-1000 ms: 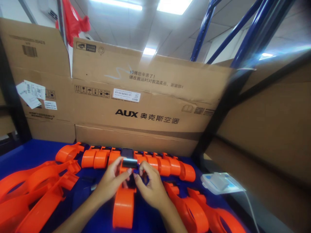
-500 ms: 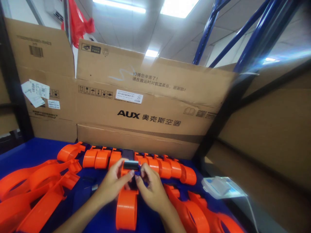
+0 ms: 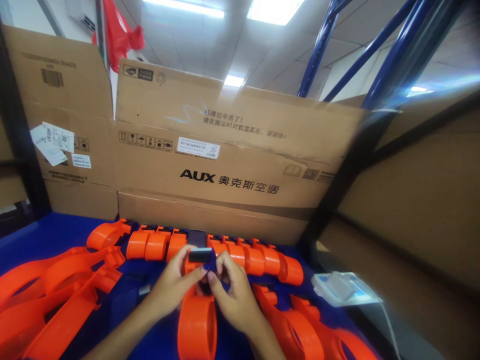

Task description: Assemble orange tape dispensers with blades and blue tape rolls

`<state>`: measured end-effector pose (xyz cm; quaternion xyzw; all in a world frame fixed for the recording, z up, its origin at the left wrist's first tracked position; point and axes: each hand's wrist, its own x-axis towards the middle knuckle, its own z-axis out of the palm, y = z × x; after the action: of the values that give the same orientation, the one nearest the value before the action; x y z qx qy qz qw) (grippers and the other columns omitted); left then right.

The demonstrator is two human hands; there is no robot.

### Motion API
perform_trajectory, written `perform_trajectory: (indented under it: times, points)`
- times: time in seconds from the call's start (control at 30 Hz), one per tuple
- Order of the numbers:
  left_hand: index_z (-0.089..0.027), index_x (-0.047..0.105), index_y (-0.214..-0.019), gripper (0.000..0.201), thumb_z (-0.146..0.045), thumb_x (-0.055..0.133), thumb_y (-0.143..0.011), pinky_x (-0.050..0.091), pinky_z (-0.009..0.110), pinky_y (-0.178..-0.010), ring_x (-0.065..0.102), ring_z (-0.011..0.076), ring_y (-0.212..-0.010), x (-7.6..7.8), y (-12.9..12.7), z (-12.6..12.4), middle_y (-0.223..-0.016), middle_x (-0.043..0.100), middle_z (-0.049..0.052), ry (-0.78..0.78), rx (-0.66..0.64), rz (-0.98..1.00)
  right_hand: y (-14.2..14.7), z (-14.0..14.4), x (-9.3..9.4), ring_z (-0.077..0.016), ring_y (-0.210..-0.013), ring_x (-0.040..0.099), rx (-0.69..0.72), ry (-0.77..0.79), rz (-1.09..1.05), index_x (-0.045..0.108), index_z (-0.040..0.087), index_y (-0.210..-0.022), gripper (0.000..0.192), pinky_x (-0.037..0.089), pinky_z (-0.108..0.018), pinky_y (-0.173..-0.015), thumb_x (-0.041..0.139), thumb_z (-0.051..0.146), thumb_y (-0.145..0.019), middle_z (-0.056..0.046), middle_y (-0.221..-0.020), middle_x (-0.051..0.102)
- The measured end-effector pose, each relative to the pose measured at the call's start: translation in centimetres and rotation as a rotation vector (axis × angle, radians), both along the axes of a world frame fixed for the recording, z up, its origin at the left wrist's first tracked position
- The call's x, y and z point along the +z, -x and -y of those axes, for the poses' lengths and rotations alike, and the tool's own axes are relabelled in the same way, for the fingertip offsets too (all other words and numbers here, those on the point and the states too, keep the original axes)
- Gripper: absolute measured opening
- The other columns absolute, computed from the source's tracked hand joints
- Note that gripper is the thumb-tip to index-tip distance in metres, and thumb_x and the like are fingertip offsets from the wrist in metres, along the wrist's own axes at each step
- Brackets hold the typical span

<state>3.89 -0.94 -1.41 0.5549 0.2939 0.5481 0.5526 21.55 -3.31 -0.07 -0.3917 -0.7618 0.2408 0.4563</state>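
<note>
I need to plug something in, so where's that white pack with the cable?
In the head view, the white pack lies at the right edge of the blue table, right of the orange parts, below the cardboard wall.

2 hands pinching orange dispenser, cardboard boxes

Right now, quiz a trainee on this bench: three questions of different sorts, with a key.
1. True or false: both hands, left hand and right hand, hold the orange part.
2. What colour is the table?
A green
B blue
C grey
3. Fill in: the row of orange parts lies in front of a cardboard ___.

Key: 1 true; 2 B; 3 box.
</note>
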Motion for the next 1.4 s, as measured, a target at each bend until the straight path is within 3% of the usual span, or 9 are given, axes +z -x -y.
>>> perform_trajectory:
  times: [0.17, 0.27, 0.37, 0.5, 0.6, 0.83, 1.03, 1.23, 1.4]
  points:
    - [-0.027, 0.057, -0.132, 0.064, -0.031, 0.083, -0.073, 0.06, 0.042, -0.08, 0.071, 0.0297, -0.1, 0.7, -0.2, 0.8, -0.132, 0.062, 0.012, 0.122, -0.058, 0.114, 0.3, -0.1, 0.2, -0.0154, -0.066, 0.047, 0.049, 0.133, -0.384, 0.046, 0.027, -0.101, 0.023, 0.043, -0.026, -0.06, 0.05, 0.049, -0.095, 0.002, -0.079, 0.047]
    - [-0.03, 0.049, -0.143, 0.081, -0.03, 0.085, -0.071, 0.062, 0.046, -0.075, 0.074, 0.0297, -0.089, 0.8, -0.3, 1.3, -0.141, 0.056, 0.017, 0.215, -0.179, 0.138, 0.2, -0.2, 0.8, -0.0189, -0.071, 0.056, 0.067, 0.266, -0.416, 0.046, 0.029, -0.127, 0.04, 0.048, -0.03, -0.064, 0.048, 0.055, -0.095, 0.0, -0.082, 0.054]
    - [-0.027, 0.052, -0.143, 0.084, -0.027, 0.088, -0.067, 0.06, 0.05, -0.084, 0.072, 0.0332, -0.1, 0.3, -0.3, 1.4, -0.142, 0.056, 0.019, 0.194, -0.198, 0.112, 0.1, -0.3, 1.0, -0.0237, -0.085, 0.063, 0.174, 0.372, -0.386, 0.043, 0.03, -0.139, 0.053, 0.051, -0.036, -0.075, 0.052, 0.056, -0.094, -0.004, -0.092, 0.062]
    - [-0.024, 0.055, -0.14, 0.079, -0.024, 0.088, -0.069, 0.048, 0.05, -0.105, 0.058, 0.034, -0.126, -0.5, -0.4, 1.0, -0.14, 0.059, 0.015, 0.103, -0.178, 0.02, 0.2, -0.6, 0.5, -0.0224, -0.081, 0.063, 0.265, 0.427, -0.418, 0.045, 0.03, -0.134, 0.052, 0.05, -0.035, -0.075, 0.058, 0.055, -0.091, -0.003, -0.09, 0.063]
    - [-0.024, 0.056, -0.138, 0.075, -0.025, 0.087, -0.07, 0.045, 0.047, -0.107, 0.06, 0.0312, -0.124, -0.4, -0.4, 0.8, -0.133, 0.065, 0.014, 0.073, -0.242, 0.016, 0.3, -1.0, 0.1, -0.0208, -0.083, 0.062, 0.195, 0.351, -0.497, 0.045, 0.029, -0.126, 0.048, 0.049, -0.034, -0.077, 0.064, 0.051, -0.088, -0.002, -0.089, 0.061]
    - [-0.018, 0.066, -0.125, 0.05, -0.047, 0.071, -0.084, 0.054, 0.026, -0.064, 0.069, 0.0261, -0.093, 0.1, 0.2, 0.5, -0.103, 0.075, 0.013, 0.145, -0.135, -0.086, 1.0, -0.9, -0.1, -0.0176, -0.08, 0.058, 0.074, 0.248, -0.522, 0.041, 0.029, -0.117, 0.048, 0.049, -0.03, -0.074, 0.071, 0.047, -0.084, 0.0, -0.089, 0.057]
    - [-0.018, 0.072, -0.115, 0.045, -0.043, 0.078, -0.078, 0.051, 0.023, -0.063, 0.069, 0.0225, -0.089, 0.3, 0.3, 0.4, -0.097, 0.076, 0.01, 0.128, -0.089, -0.053, 1.9, -0.8, -0.4, -0.0148, -0.074, 0.054, 0.001, 0.155, -0.509, 0.044, 0.026, -0.092, 0.038, 0.048, -0.027, -0.071, 0.072, 0.049, -0.082, 0.003, -0.081, 0.05]
    - [-0.014, 0.071, -0.099, 0.04, -0.048, 0.074, -0.078, 0.057, 0.031, -0.061, 0.073, 0.0234, -0.068, 0.7, 0.8, -0.2, -0.075, 0.075, 0.009, 0.385, -0.098, 0.322, 0.7, -1.7, -0.5, -0.016, -0.06, 0.053, -0.156, 0.19, -0.309, 0.052, 0.023, -0.083, 0.038, 0.041, -0.026, -0.051, 0.04, 0.057, -0.098, -0.001, -0.071, 0.056]
    - [-0.018, 0.066, -0.082, 0.032, -0.05, 0.065, -0.084, 0.058, 0.028, -0.06, 0.073, 0.0205, -0.065, 2.4, 2.3, -0.7, -0.066, 0.072, 0.004, 0.372, -0.029, 0.627, -0.5, -1.0, -1.8, -0.0142, -0.047, 0.048, -0.346, 0.122, 0.331, 0.052, 0.022, -0.056, 0.037, 0.025, -0.026, -0.046, 0.068, 0.04, -0.084, 0.001, -0.05, 0.051]
